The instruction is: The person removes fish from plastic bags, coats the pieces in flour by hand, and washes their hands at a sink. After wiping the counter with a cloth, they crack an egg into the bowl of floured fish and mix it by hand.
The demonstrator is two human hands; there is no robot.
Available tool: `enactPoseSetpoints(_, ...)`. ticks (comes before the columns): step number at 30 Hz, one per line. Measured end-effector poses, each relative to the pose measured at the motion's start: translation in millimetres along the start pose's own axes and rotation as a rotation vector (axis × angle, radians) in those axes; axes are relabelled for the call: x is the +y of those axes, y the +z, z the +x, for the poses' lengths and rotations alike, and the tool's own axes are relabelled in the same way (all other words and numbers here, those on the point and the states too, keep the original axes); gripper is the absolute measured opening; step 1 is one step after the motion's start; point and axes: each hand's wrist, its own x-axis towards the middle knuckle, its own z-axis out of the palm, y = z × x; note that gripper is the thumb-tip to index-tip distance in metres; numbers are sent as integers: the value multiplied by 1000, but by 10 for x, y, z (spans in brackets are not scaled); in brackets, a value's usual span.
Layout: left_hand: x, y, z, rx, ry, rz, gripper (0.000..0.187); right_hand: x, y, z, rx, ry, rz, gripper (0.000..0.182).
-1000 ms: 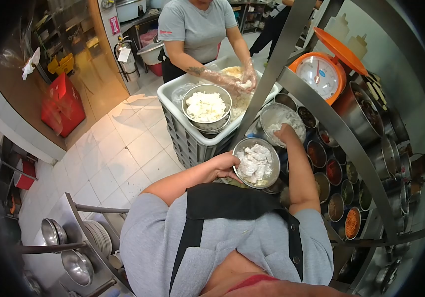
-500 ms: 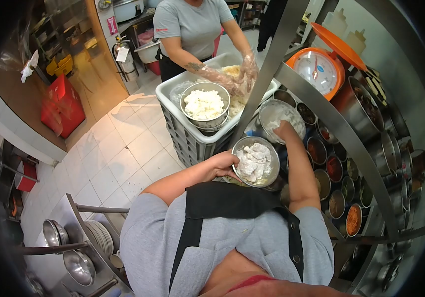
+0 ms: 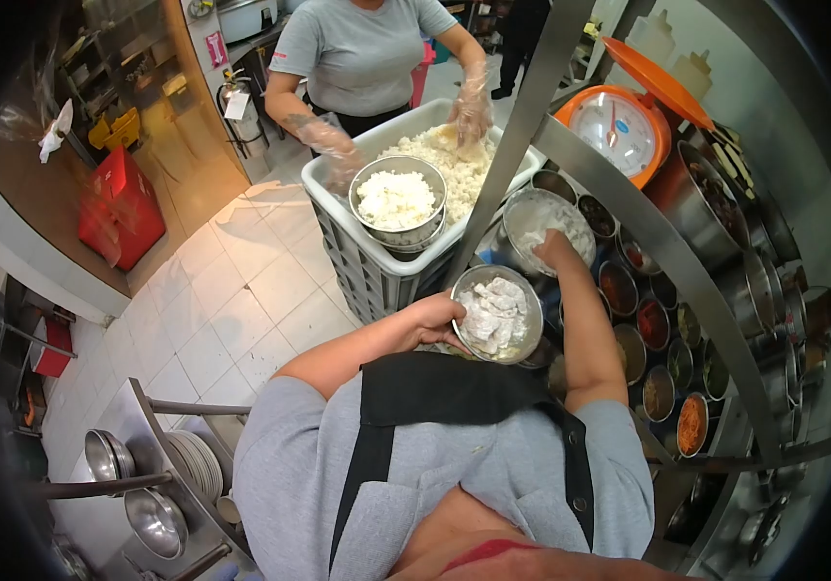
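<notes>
My left hand [image 3: 438, 320] is closed on the side of a metal bowl [image 3: 536, 334], thumb over the rim. Pieces coated in white powder [image 3: 495, 315] lie in this bowl. My right hand [image 3: 556, 251] reaches into a second, larger bowl [image 3: 585, 215] of white powder [image 3: 535, 235]. Its fingers look drawn together at the powder; what they hold, if anything, is hidden. The two bowls are close together, the powder bowl farther from my body.
Across from me a person in gloves [image 3: 474, 107] works at a white tub [image 3: 317, 179] of rice [image 3: 459, 165]. A pot of rice [image 3: 396, 200] rests at its near corner. Metal posts [image 3: 522, 126], an orange scale [image 3: 619, 136] and several ingredient containers [image 3: 692, 426] stand to the right.
The other person's gloved hands have moved apart, one to the pot's left side, the other still over the rice. More rice shows in the tub. My hands have barely moved.
</notes>
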Motion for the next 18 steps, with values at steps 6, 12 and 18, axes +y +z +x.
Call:
enactPoseSetpoints(6, 2, 43, -41, 8, -9, 34, 68, -63, -68, -76, 13, 3, 28, 54)
enactPoseSetpoints(12, -19, 53, -48, 17, -10, 28, 69, -105, -97, -120, 18, -5, 17, 55)
enactPoseSetpoints(18, -24, 77, -68, 49, -12, 39, 69, -41, -37, -66, 16, 19, 46, 55)
